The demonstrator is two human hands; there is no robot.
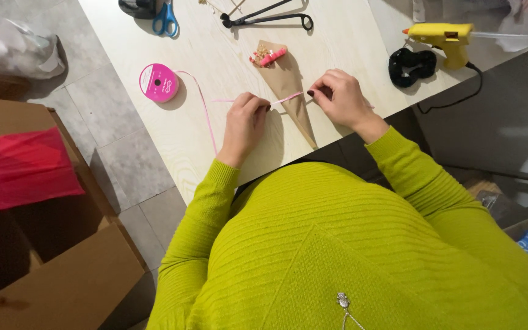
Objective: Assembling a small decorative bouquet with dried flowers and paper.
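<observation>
A brown paper cone (pixel 289 91) lies on the pale wooden table (pixel 349 43), its wide mouth filled with pink and pale bits, its tip towards me. A thin pink ribbon (pixel 286 98) crosses the cone's middle. My left hand (pixel 244 122) pinches the ribbon just left of the cone. My right hand (pixel 340 96) pinches the ribbon's other end on the cone's right side. The ribbon trails left in a loop to a pink spool (pixel 159 82) lying flat on the table.
Blue-handled scissors (pixel 166 18), black tongs (pixel 270 17), a yellow glue gun (pixel 446 38) with black cord and a black scrunchie (pixel 412 65) lie further back. Open cardboard boxes (pixel 62 269) with red tissue (pixel 19 168) stand on the tiled floor at left.
</observation>
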